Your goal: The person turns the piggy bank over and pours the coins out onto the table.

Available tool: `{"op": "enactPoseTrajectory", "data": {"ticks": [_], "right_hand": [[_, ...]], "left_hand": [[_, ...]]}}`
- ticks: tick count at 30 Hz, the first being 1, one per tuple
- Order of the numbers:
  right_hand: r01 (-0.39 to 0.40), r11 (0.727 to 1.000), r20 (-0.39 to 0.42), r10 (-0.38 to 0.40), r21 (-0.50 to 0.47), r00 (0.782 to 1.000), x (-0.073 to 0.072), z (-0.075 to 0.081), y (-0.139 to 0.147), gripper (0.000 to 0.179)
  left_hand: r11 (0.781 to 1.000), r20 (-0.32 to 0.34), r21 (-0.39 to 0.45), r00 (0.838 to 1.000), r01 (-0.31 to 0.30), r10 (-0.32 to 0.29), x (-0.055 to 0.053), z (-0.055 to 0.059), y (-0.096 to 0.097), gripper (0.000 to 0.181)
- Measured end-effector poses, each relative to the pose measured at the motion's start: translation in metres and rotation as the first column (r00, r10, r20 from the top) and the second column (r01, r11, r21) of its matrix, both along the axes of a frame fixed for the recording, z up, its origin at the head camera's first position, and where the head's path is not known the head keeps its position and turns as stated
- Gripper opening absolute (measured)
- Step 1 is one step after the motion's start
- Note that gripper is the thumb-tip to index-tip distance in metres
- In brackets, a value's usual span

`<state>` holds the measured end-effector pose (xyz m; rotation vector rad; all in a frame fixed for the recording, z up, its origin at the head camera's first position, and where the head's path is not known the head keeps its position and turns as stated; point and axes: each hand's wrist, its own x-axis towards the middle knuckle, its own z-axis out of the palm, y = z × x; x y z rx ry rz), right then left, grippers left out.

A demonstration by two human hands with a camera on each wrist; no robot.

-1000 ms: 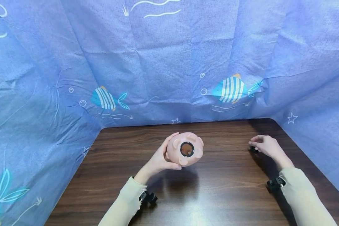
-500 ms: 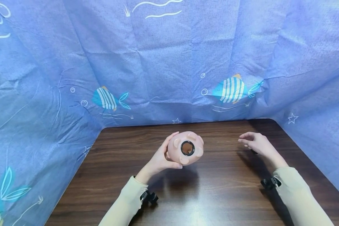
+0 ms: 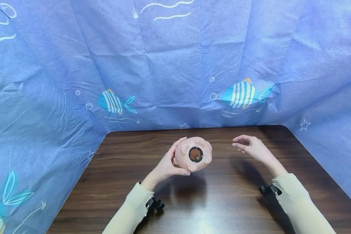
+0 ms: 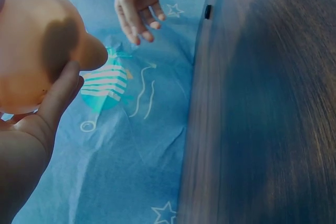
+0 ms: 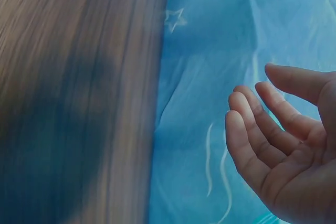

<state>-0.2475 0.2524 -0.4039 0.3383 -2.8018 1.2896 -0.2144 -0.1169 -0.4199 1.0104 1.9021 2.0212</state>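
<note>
My left hand (image 3: 165, 165) grips a pink piggy bank (image 3: 185, 159) above the table, thumb below and fingers on its far side. The bank's underside faces me, showing stubby feet and a round hole (image 3: 196, 154) ringed in black. To the right, my right hand (image 3: 253, 148) hovers over the table with bent fingers and holds nothing; the right wrist view shows its palm and parted fingers (image 5: 257, 129). A small black piece (image 4: 208, 11) lies on the table in the left wrist view; in the head view the right hand or arm hides it.
The dark wooden table (image 3: 128, 152) ends at a blue fish-print cloth (image 3: 169, 65) hanging behind and at both sides. A small black camera is strapped to each wrist.
My right hand has lifted off the small black piece on the table and moved left toward the piggy bank. The left hand holds the bank almost still.
</note>
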Motion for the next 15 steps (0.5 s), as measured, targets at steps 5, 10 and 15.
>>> {"op": "enactPoseTrajectory", "data": {"ticks": [5, 10, 15], "right_hand": [[-0.048, 0.998, -0.018, 0.047, -0.034, 0.999, 0.002, 0.004, -0.015, 0.033], [-0.089, 0.994, 0.000, 0.089, -0.060, 0.996, 0.007, 0.008, -0.029, 0.033], [-0.148, 0.986, 0.013, 0.150, -0.081, 0.989, 0.013, 0.012, -0.042, 0.031]], "left_hand": [[1.000, 0.007, -0.013, 1.000, -0.001, 0.002, 0.000, -0.001, 0.000, 0.112], [1.000, 0.007, -0.013, 1.000, -0.002, 0.002, 0.001, -0.001, 0.000, 0.111], [1.000, 0.002, -0.013, 1.000, -0.003, 0.003, 0.001, 0.000, 0.000, 0.111]]}}
